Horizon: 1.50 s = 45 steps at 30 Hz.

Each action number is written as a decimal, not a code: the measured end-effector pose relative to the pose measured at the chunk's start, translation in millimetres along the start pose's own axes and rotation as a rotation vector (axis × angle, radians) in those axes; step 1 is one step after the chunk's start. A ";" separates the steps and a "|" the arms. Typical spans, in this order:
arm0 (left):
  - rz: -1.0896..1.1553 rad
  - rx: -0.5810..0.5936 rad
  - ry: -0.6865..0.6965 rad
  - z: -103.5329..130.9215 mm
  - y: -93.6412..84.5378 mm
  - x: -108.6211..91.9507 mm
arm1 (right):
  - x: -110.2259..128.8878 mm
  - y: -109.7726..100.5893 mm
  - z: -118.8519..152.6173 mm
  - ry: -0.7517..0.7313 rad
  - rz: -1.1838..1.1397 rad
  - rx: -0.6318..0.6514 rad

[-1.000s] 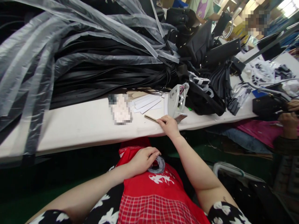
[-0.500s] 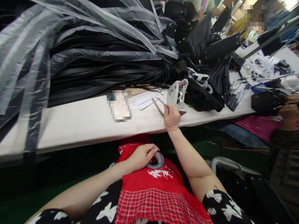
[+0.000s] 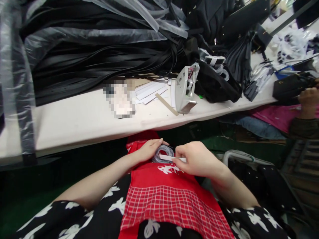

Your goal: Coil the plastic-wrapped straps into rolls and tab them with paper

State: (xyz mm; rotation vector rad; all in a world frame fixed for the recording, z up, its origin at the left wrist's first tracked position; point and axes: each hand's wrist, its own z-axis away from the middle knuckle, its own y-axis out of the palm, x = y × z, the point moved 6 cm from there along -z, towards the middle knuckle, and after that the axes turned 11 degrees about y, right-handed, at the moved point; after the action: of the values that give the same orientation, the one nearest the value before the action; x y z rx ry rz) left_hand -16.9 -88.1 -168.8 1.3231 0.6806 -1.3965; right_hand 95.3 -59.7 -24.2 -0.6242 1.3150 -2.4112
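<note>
At my lap, against the red apron point(image 3: 149, 181), my left hand point(image 3: 151, 148) is closed over the left edge of a coil of clear, thin tubing or cord point(image 3: 157, 156). My right hand point(image 3: 191, 157) pinches a short white strip point(image 3: 166, 157) between thumb and fingers. The strip's free end reaches across the coil; whether it touches cannot be made out. On the table ahead stands a pale tape dispenser point(image 3: 180, 89) with a metal front edge. A narrow tan strip point(image 3: 166, 104) lies just left of it.
White paper pieces point(image 3: 149, 93) and a blurred-out item point(image 3: 121, 99) lie on the white table point(image 3: 74, 122). Long black straps point(image 3: 99, 66), partly in plastic, are heaped behind. Black bags point(image 3: 219, 83) stand at right. Another person's hand point(image 3: 309, 101) is at far right.
My right hand has come down from beside the tape dispenser to the coil, now with the white strip in it. The left hand stays at the coil. The view has tilted down.
</note>
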 end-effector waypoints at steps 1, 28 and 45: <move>0.008 0.012 -0.011 -0.7 2.0 0.1 | 4.2 7.7 2.3 -0.003 0.072 0.009; -0.391 0.172 0.210 3.7 28.1 -43.1 | -57.0 58.8 -15.0 0.223 -0.935 -0.186; -0.470 0.073 0.524 15.3 32.0 -57.2 | -50.7 116.5 -25.5 0.428 -1.595 -0.114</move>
State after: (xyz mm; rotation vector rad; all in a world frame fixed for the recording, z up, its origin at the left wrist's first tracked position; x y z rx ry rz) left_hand -1.7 -94.3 -103.5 1.6799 1.3711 -1.4482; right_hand 133.6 -78.5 -146.5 -1.7536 1.2530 -3.8361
